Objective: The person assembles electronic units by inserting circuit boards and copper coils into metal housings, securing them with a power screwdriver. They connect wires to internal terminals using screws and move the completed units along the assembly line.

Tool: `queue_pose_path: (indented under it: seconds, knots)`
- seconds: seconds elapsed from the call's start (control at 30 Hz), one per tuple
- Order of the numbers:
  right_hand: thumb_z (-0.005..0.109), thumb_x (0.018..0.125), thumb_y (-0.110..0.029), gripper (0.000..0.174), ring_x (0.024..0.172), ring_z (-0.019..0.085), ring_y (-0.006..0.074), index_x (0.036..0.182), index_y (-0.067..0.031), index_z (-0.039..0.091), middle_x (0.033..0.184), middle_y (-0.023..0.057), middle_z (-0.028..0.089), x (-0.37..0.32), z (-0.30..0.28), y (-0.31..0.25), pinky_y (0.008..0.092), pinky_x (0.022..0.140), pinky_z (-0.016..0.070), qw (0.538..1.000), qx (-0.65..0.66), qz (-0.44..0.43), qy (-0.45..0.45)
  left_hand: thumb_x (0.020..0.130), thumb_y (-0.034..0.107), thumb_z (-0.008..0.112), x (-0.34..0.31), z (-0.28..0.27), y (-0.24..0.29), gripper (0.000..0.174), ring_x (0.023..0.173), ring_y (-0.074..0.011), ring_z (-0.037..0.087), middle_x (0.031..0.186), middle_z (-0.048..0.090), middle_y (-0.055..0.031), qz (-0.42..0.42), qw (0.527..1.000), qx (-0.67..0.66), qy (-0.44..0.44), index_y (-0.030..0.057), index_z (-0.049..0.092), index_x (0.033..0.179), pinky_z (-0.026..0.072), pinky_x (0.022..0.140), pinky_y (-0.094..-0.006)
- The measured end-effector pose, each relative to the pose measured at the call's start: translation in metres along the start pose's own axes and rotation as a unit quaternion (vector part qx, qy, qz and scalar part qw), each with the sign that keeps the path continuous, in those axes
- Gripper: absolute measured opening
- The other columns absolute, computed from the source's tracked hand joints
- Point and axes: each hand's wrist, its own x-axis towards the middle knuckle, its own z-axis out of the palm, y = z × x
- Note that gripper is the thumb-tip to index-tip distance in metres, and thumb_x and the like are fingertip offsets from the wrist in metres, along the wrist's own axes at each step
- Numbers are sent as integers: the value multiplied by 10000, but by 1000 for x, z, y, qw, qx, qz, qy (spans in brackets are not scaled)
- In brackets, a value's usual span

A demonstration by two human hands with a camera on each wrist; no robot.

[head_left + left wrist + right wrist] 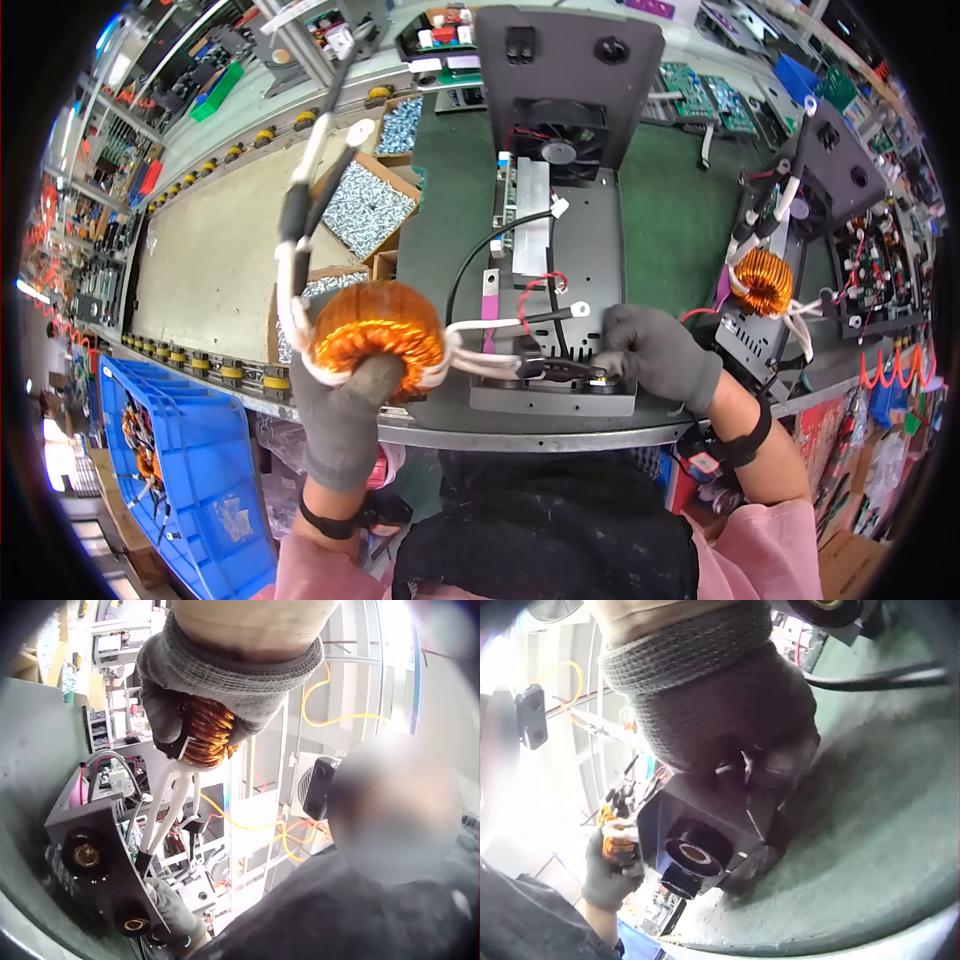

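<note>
My gloved left hand (345,425) grips a copper-wound toroidal coil (378,325), its thumb through the hole. In the left wrist view the coil (208,731) hangs from that hand with white-sleeved leads (169,802) running down. One black-ended lead (545,368) reaches the front panel of a grey metal chassis (590,260). There my gloved right hand (660,355) curls its fingers at the lead's ring lug (600,380), beside a terminal; I cannot tell how much of the lug they pinch. The right wrist view shows the panel's round black terminal (697,851) below that hand (720,712).
Another chassis with a coil (763,283) stands at right. Boxes of screws (365,208) lie left of the chassis, by a roller conveyor (215,240). A blue crate (190,470) sits at lower left. Loose leads (320,180) rise from the held coil; circuit boards (700,98) lie behind.
</note>
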Motion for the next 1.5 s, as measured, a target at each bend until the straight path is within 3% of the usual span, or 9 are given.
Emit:
queue_pose_path:
  seconds: [0.17, 0.33, 0.53, 0.67, 0.83, 0.97, 1.17, 1.23, 1.5]
  knots:
    - [749, 765, -341, 443, 871, 575, 193, 1018, -4, 613, 998, 107, 576, -25, -62, -76, 340, 765, 462, 927, 83, -73, 358, 692, 24, 608, 34, 39, 49, 724, 959, -168, 643, 1141, 620, -121, 65, 980, -4, -189, -34, 358, 1369, 494, 885, -304]
    - [658, 837, -420, 697, 1066, 574, 252, 1345, -8, 420, 1155, 137, 572, -13, -49, -101, 353, 923, 456, 962, 67, -141, 224, 672, 329, 736, 48, 103, 72, 709, 899, -351, 655, 982, 658, -184, 296, 888, 177, -303, 11, 477, 1251, 522, 792, -398]
    - [573, 868, -583, 637, 660, 638, 195, 936, 48, 627, 818, 123, 653, -5, -38, -73, 311, 593, 515, 914, 364, -161, -82, 876, 296, 564, 68, 109, 71, 470, 953, -350, 629, 1019, 623, -185, 131, 838, -7, -529, 37, 497, 1262, 515, 807, -415]
    - [506, 933, -414, 428, 543, 559, 139, 813, -13, 598, 701, 81, 595, -22, -32, -77, 270, 517, 446, 967, 243, -33, 66, 896, 235, 504, 67, 93, -37, 353, 958, -234, 625, 924, 643, -125, 384, 704, 388, -454, 102, 584, 1212, 371, 1014, -437]
    - [477, 900, -76, 96, 648, 581, 165, 972, -60, 539, 794, 52, 593, -42, -14, -3, 322, 709, 490, 986, -92, 25, 138, 822, 203, 552, 41, 47, -26, 143, 814, -166, 603, 697, 578, 7, 404, 623, 518, -425, 165, 664, 902, 351, 1002, -377]
    - [565, 836, 1, 368, 943, 635, 228, 1196, -61, 523, 1053, 90, 643, -19, -20, -34, 363, 811, 502, 985, -74, 155, 28, 779, 188, 577, 24, 23, -29, 131, 748, -161, 569, 686, 528, 21, 422, 668, 485, -375, 154, 648, 883, 420, 868, -354]
    - [763, 797, -324, 603, 923, 649, 164, 1242, 1, 518, 1033, 116, 672, -12, -22, -63, 306, 786, 499, 979, 181, 37, 87, 776, 234, 616, 16, 18, -36, 190, 753, -175, 570, 765, 549, -1, 421, 679, 486, -355, 127, 638, 931, 447, 798, -325]
    - [639, 810, -539, 642, 774, 647, 366, 1175, -20, 541, 840, 179, 651, 1, -16, -62, 399, 688, 495, 980, -124, -13, 157, 779, 249, 624, 7, 19, -23, 224, 770, -178, 573, 799, 554, -5, 370, 670, 528, -368, 123, 630, 964, 454, 787, -328]
    - [662, 794, -413, 396, 625, 617, 301, 977, -84, 539, 727, 102, 612, 10, 0, -63, 413, 568, 442, 910, -382, 41, 154, 782, 258, 651, 4, 57, 26, 323, 978, -222, 583, 978, 568, -41, 257, 779, 460, -339, 101, 614, 1062, 459, 876, -395]
